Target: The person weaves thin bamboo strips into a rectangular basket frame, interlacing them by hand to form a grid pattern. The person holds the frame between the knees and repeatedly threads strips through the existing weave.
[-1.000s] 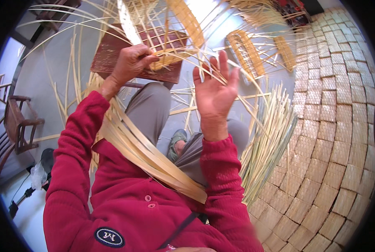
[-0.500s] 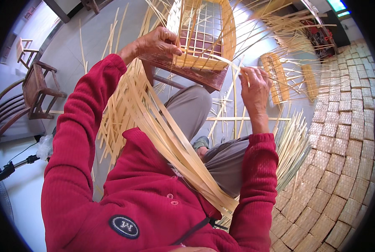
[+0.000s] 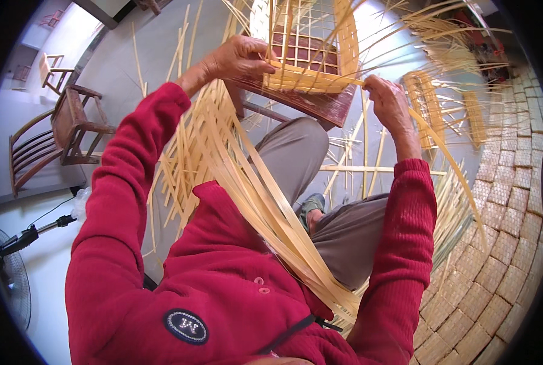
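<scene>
A half-woven bamboo basket (image 3: 308, 42) with an open lattice stands on a dark red wooden board (image 3: 320, 104) in front of my knees. My left hand (image 3: 238, 58) presses on the basket's lower left rim, fingers curled over the woven strips. My right hand (image 3: 388, 100) pinches a long flat bamboo strip (image 3: 442, 146) at the basket's right corner; the strip arcs down to the right. A thick bundle of bamboo strips (image 3: 253, 182) runs from the basket across my lap and under my right arm.
Loose bamboo strips (image 3: 454, 207) lie spread over the floor. Other partly woven baskets (image 3: 426, 103) stand beyond my right hand. Woven square mats (image 3: 502, 201) cover the right side. A wooden chair (image 3: 58, 134) and a fan (image 3: 10, 267) stand at left.
My right hand went from open and raised to pinching a strip at the basket's right corner. My left hand stayed on the rim. The view tilted, so the basket sits nearer the middle.
</scene>
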Motion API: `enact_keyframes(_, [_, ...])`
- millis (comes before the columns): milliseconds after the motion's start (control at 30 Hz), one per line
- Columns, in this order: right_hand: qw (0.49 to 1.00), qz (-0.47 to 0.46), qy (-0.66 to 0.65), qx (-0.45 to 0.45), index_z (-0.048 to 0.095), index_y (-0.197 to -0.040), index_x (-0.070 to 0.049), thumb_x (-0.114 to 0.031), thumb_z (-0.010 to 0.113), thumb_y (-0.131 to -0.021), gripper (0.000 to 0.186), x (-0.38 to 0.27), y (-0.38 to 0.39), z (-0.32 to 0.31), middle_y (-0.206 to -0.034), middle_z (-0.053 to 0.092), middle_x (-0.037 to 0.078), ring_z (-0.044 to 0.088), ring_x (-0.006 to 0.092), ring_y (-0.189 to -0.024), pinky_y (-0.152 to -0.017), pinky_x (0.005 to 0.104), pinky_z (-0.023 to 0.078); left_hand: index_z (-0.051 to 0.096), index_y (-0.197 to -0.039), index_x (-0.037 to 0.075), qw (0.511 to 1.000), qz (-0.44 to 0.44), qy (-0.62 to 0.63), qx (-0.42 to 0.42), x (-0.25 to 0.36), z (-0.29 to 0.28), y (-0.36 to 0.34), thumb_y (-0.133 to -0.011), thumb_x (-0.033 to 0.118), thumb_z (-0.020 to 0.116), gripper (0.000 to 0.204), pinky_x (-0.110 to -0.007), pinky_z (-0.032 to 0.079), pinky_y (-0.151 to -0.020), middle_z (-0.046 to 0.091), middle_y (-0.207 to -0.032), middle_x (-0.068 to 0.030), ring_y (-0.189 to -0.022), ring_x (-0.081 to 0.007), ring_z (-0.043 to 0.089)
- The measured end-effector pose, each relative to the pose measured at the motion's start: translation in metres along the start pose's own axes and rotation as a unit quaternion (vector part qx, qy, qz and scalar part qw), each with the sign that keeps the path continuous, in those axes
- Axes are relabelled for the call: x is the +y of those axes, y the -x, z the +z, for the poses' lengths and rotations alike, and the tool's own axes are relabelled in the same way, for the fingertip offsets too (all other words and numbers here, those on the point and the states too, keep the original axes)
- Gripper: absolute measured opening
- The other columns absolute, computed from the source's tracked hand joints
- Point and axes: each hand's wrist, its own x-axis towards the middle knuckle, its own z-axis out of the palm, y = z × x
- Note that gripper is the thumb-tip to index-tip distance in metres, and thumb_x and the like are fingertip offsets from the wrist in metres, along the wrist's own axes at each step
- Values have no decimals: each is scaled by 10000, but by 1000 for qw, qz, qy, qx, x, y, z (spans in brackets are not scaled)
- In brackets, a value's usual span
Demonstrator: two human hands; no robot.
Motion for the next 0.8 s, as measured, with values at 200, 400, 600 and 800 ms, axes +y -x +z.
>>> enact_keyframes(200, [992,36,-120,-14,719,-1178,-83,-58,559,-952,278,-20,6,-4,-923,724,216,717,373,-830,-732,433,546,497,-1433,125,903,55,-154,398,11,58,28,-794,258,887,760,-338,543,-913,563,-1324,-91,-1151,-191,587])
enact_keyframes(400, [982,38,-176,-54,727,-1145,-63,-79,594,-948,239,-56,8,-2,-965,719,232,724,374,-883,-778,406,556,457,-1429,42,876,47,-8,479,1,89,0,-992,451,653,630,-380,444,-1044,518,-1343,-155,-1258,-259,502])
enact_keyframes(600, [986,27,-134,-98,702,-1104,-82,-81,581,-956,192,-79,12,-13,-929,712,204,697,405,-867,-735,437,532,580,-1284,70,871,64,83,481,-45,88,-27,-1049,280,560,316,-330,481,-900,630,-1055,-87,-990,-165,593])
enact_keyframes(800, [987,81,-106,-91,716,-1078,-139,-66,575,-927,219,-79,18,-1,-722,637,197,670,368,-678,-621,438,490,646,-1215,5,882,55,131,449,-28,85,-20,-1055,199,527,278,-315,470,-953,636,-1141,-71,-1061,-172,578])
